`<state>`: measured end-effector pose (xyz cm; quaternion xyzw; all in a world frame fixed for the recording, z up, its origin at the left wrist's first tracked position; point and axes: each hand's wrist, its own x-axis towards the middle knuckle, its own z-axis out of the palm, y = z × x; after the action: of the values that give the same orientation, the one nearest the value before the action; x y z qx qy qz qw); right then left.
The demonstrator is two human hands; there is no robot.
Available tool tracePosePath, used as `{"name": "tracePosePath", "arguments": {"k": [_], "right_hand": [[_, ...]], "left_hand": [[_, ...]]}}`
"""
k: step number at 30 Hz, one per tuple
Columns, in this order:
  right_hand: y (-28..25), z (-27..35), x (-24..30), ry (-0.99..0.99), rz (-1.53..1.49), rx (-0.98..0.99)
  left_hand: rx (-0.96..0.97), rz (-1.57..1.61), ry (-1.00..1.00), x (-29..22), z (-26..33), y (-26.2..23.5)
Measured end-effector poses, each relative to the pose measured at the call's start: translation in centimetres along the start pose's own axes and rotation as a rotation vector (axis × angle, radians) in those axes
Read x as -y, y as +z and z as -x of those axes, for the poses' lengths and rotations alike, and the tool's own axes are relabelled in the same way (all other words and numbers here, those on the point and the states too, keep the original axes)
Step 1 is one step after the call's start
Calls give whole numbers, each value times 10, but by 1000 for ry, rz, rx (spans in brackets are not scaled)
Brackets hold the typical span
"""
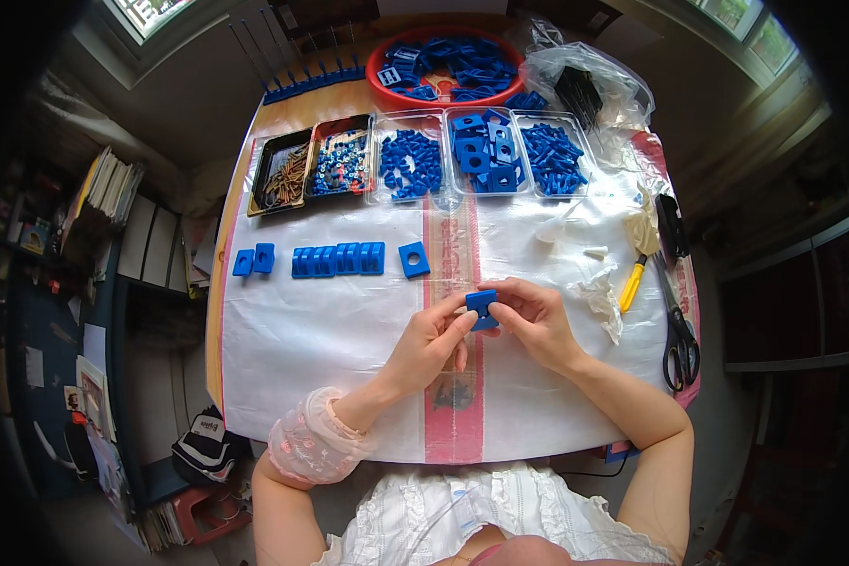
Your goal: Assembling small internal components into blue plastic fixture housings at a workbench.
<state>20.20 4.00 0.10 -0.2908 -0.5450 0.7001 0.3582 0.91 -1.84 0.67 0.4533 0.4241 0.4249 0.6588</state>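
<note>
Small blue part (481, 299) held in fingertips

The left hand (429, 341) and right hand (540, 325) pinch its opposite sides, thumbs nearest, over the silvery sheet (330, 325). It looks light, stiff, perhaps slightly slippery, hardly fragile; its side edges seem the surest grip. Leftward lie a holed blue plate (418, 273) and a row of blue pieces (338, 260).

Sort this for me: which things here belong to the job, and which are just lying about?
Seemingly for the job:
blue piece between left hand and right hand
row of blue pieces
five parts trays
red basin of blue pieces

Probably just lying about:
black scissors
yellow-handled tool
crumpled white scrap
black-and-white bag
</note>
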Motion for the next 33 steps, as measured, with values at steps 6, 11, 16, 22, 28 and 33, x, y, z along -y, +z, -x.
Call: {"name": "tracePosePath", "arguments": {"k": [6,11,16,22,28,33], "right_hand": [[-1,0,0,-47,31,1],[-1,-1,-1,-25,8,2],[-1,0,-1,-36,11,6],[-2,-1,-2,-66,4,5],[-1,0,-1,-71,-2,-4],[-3,0,-2,-67,6,-7]], "left_hand": [[26,20,6,0,-3,-1],[18,8,0,-1,-2,-1],[13,4,-11,-3,-1,0],[27,33,6,1,-3,-2],[29,46,-7,1,-2,-3],[25,41,-22,1,-2,-3]]}}
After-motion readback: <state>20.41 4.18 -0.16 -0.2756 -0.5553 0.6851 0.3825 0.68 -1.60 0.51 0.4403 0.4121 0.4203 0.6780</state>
